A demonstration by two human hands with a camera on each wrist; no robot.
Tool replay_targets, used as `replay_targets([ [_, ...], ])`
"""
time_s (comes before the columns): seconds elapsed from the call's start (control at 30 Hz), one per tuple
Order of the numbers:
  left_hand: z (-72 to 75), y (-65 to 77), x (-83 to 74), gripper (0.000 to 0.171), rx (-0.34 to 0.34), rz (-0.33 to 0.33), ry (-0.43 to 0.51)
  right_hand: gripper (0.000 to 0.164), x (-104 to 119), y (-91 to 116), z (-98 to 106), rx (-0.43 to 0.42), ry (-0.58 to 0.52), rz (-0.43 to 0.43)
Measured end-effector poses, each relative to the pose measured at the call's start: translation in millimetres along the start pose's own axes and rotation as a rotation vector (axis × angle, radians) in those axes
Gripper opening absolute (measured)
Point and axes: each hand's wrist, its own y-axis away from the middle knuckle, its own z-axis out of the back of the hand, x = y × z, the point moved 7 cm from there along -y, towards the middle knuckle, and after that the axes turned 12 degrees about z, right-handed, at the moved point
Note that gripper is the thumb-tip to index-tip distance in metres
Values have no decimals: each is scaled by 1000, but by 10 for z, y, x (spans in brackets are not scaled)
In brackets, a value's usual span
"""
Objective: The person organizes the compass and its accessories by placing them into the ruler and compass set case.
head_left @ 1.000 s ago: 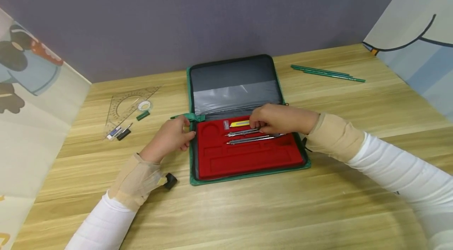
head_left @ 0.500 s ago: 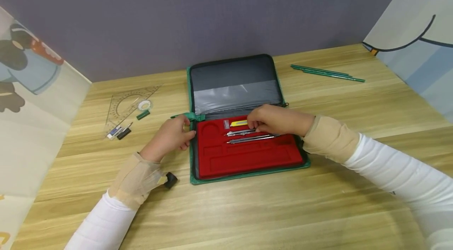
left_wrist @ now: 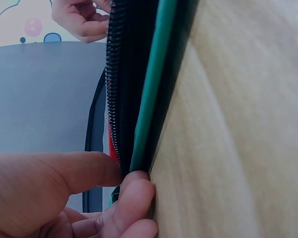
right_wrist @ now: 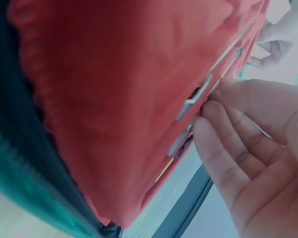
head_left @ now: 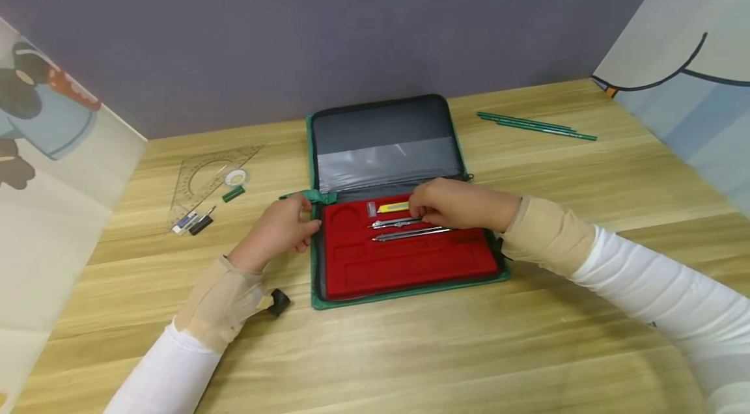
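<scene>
Where my right fingers (head_left: 418, 201) dip: low over the red tray (head_left: 375, 274), by the right end of the compass (head_left: 395, 223).
Compass: lying in the tray, its visible length running away from my right fingers toward 9 o'clock.
Long axis: near enough 3 to 9; my right forearm comes in from about 4 o'clock, so I meet it more end-on than across.
Right fingers: narrow, tips bunched together; whether they pinch the compass or merely touch it, I cannot tell.
Knife (head_left: 392, 207): just beside the compass on its 12 o'clock side, right end hidden by my fingers.
Long tool (head_left: 410, 234): just beside it on the 6 o'clock side, nearly parallel.
Nearer hand: my right; the compass's far tip points toward my left, yet stays well apart from it.
Left fingers (left_wrist: 134, 201): pinching the edge of the case (head_left: 381, 134) with the thumb, at its 9 o'clock side.
Tight spot: I judge that everything turns on that right end, with neighbours close at 12 and 6.
Pencils (head_left: 536, 126): on the worktop (head_left: 439, 362), 2 o'clock from my right fingers, well apart.
</scene>
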Motion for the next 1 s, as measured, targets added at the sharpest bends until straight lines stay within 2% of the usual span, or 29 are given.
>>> replay_targets([
  [0.33, 7, 3, 23, 35, -8, -9, -9, 11, -67, 208, 148, -88, -15, -7],
  [0.6, 4, 10, 9, 34, -10, -11, -5, 8, -267, 434, 283, -108, 4, -99],
  [0.83, 6, -2, 16, 34, -9, -10, 1, 8, -580, 661, 394, -163, 9, -173],
  [1.0, -11, -31, -21, 35, 0, -15, 6, 8, -862, 913, 442, -177, 27, -264],
])
